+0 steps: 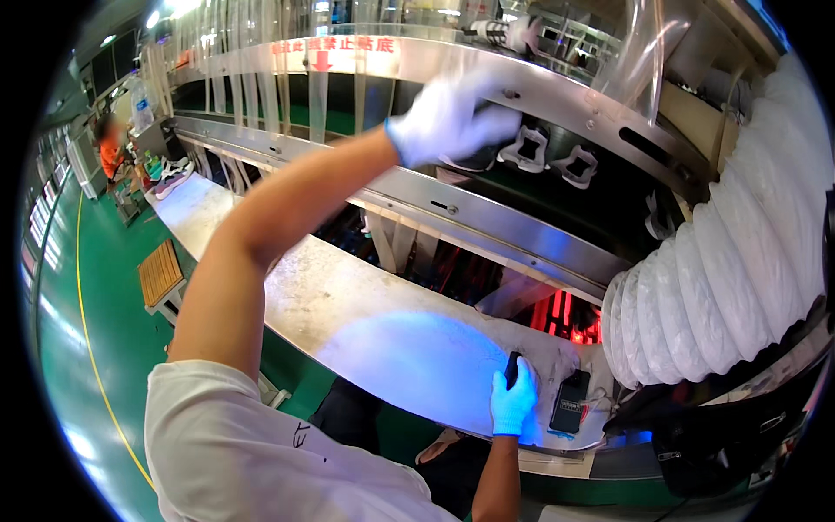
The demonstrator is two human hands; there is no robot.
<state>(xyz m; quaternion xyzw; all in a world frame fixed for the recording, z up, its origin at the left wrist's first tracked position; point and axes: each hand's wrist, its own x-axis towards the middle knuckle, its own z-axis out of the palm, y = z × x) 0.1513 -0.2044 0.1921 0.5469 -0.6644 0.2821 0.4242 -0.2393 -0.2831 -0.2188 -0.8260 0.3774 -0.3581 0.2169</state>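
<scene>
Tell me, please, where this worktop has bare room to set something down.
The worktop looks bare between the left arm and right hand, including the blue-lit patch. Its right end is crowded: that hand holds a small dark object beside a black phone-like device, near the white hose. Shoes occupy the far left end.

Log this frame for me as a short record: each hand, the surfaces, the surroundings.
Left hand: white-gloved, raised and blurred in front of the conveyor; whether it holds anything cannot be told
Right hand: gloved, gripping a small black object at the worktable
On worktable: dark phone-like device, right of the right hand
On conveyor: pale shoe-like pieces
Surroundings: white ribbed duct at right; person in orange at far left
</scene>
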